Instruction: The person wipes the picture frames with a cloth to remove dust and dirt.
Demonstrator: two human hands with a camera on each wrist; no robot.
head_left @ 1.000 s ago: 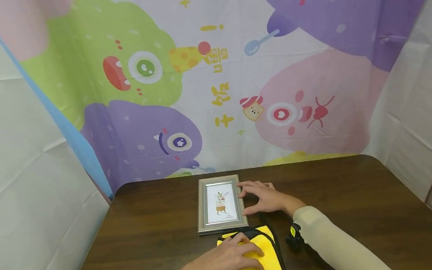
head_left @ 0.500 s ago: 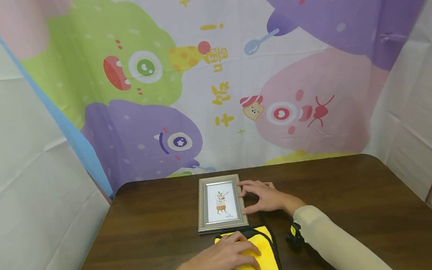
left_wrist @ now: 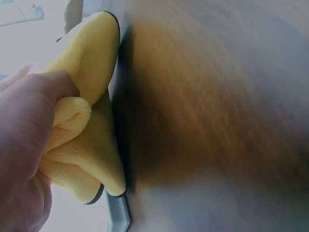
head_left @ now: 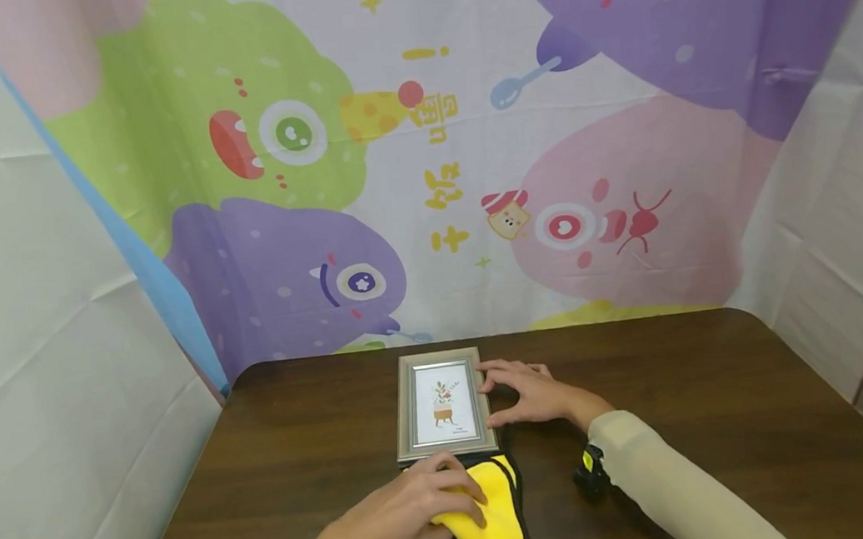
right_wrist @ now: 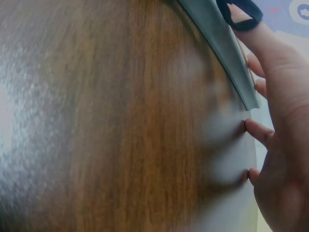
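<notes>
A picture frame (head_left: 407, 413) with a silver-beige border lies flat on the table, showing a drawing of a potted plant. My left hand (head_left: 418, 504) grips a folded yellow cloth (head_left: 493, 507) with black edging, just below the frame's near edge. In the left wrist view, the thumb and fingers of the left hand (left_wrist: 29, 125) bunch the cloth (left_wrist: 94, 53) into folds. My right hand (head_left: 526, 392) is spread in a loose curve, thumb and fingertips against the frame's right side. The right wrist view has the thumb at the frame's edge (right_wrist: 219, 43), with two fingertips close over the wood.
The dark brown wooden table (head_left: 674, 403) runs back to a cartoon-printed curtain (head_left: 453, 151). Plain pale sheets (head_left: 68, 345) hang on both sides. A black wrist device (head_left: 590, 469) sits at my right cuff.
My left hand has moved left along the frame's near edge, drawing the yellow cloth with it. The right hand and the picture frame stay in place.
</notes>
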